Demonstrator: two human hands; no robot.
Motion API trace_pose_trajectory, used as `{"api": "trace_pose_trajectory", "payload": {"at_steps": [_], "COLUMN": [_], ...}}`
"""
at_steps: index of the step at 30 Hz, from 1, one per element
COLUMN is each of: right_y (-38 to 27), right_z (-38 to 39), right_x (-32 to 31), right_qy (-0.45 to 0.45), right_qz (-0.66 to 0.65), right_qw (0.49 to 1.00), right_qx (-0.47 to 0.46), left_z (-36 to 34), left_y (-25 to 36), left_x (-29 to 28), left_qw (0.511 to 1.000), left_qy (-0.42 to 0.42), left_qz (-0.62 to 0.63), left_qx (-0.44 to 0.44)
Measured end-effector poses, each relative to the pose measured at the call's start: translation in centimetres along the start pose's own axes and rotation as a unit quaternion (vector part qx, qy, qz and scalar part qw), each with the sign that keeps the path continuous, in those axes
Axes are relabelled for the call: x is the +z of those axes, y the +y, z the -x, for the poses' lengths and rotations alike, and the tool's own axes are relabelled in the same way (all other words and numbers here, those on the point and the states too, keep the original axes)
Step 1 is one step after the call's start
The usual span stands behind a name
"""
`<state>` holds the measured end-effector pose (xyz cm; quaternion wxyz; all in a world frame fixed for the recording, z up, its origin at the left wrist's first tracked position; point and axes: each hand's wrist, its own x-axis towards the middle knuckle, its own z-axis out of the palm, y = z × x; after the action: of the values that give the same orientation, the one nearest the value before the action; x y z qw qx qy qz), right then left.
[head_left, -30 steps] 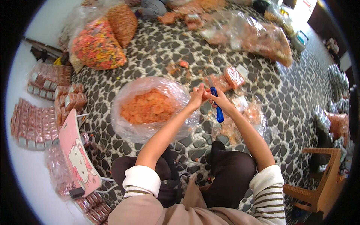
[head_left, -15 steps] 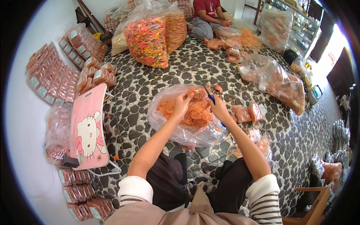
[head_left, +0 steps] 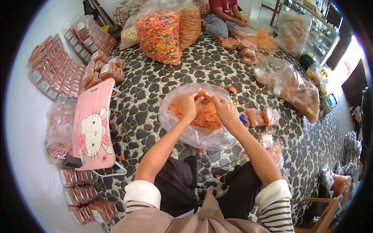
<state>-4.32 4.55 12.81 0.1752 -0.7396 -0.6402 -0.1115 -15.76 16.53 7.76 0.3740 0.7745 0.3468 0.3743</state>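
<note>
My left hand (head_left: pixel 190 107) is closed, its thumb and fingers gripping a small clear plastic packet of orange chips (head_left: pixel 203 96). The fingers of my right hand (head_left: pixel 226 113) pinch together at the packet's right edge. Below both hands, a large clear plastic bag (head_left: pixel 167 112) lies wide open, with loose orange chips (head_left: pixel 208 118) heaped inside. A blue handle-like piece (head_left: pixel 243 120) shows beside my right wrist. Whether my right hand also holds a tool is hidden.
Filled packets (head_left: pixel 256 117) lie right of the bag. A pink folding table (head_left: pixel 93 128) stands on edge at left, near stacked packets (head_left: pixel 58 73). Big snack bags (head_left: pixel 159 37) stand ahead. A person (head_left: pixel 223 19) sits at the back beside orange chips. A plastic-wrapped heap (head_left: pixel 289 89) lies right.
The blue-handled blade that stood out from my right hand no longer shows there. My right fingers have come in against the packet. The whole view has shifted slightly.
</note>
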Motion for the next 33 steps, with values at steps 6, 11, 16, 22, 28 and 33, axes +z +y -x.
{"api": "trace_pose_trajectory", "payload": {"at_steps": [6,11,16,22,28,33], "right_y": [1.5,2.6,2.6,0.7,0.4,2.3], "right_z": [1.0,2.6,1.8,0.2,1.2,3.6], "right_x": [0.5,1.0,0.1,0.8,2.4,4.0], "right_qy": [-0.013,-0.143,-0.118,-0.059,-0.076,-0.109], "right_qz": [-0.017,0.004,-0.040,-0.127,-0.097,-0.048], "right_qw": [0.999,0.989,0.987,0.980,0.988,0.989], "right_qx": [-0.027,0.035,0.098,0.138,0.098,0.083], "left_z": [0.2,0.0,0.1,0.9,0.2,-0.9], "left_y": [-1.0,-0.8,0.1,1.5,0.5,-1.8], "left_x": [-0.1,-0.6,-0.1,1.8,2.1,1.3], "left_qw": [0.999,0.993,0.996,0.993,0.981,0.969], "left_qy": [0.045,0.096,0.086,0.097,0.159,0.215], "left_qz": [0.012,0.060,0.016,0.054,0.106,0.071], "left_qx": [0.008,-0.036,-0.009,0.051,-0.029,-0.099]}}
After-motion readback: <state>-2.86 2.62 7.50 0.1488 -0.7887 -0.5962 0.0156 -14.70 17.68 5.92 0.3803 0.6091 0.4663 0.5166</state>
